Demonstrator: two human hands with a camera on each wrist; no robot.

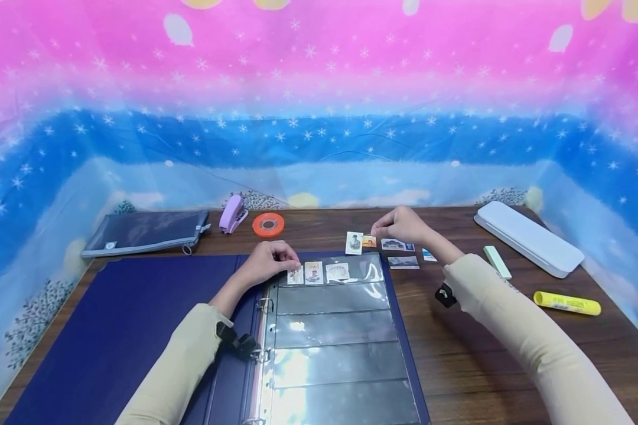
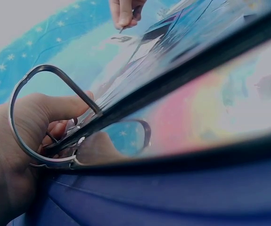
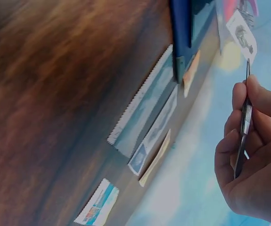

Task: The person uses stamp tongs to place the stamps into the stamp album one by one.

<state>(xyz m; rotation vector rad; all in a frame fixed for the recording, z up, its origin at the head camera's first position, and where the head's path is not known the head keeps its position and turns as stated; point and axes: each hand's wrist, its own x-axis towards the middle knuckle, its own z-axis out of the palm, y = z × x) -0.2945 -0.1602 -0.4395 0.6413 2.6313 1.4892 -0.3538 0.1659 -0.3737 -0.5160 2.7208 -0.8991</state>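
Observation:
An open dark blue stamp album [image 1: 159, 330] lies in front of me, its clear pocket page [image 1: 332, 327] on the right side. Three stamps [image 1: 314, 273] sit in the top pocket row. My left hand [image 1: 264, 262] pinches the page near its upper left corner, its fingers partly covering the leftmost stamp. Metal tweezers [image 3: 245, 122] are gripped in my right hand [image 1: 404, 225]. Their tips hold a white stamp with a grey figure [image 3: 242, 37], raised beyond the album's top edge.
Loose stamps [image 1: 403, 262] lie right of the album, an orange one [image 1: 369, 241] beside its top corner. Farther right are a white case [image 1: 529, 239], a pale green bar [image 1: 497, 262] and a yellow tube [image 1: 566, 303]. Behind stand a purple stapler [image 1: 233, 213], orange tape [image 1: 268, 225] and a mesh pouch [image 1: 146, 232].

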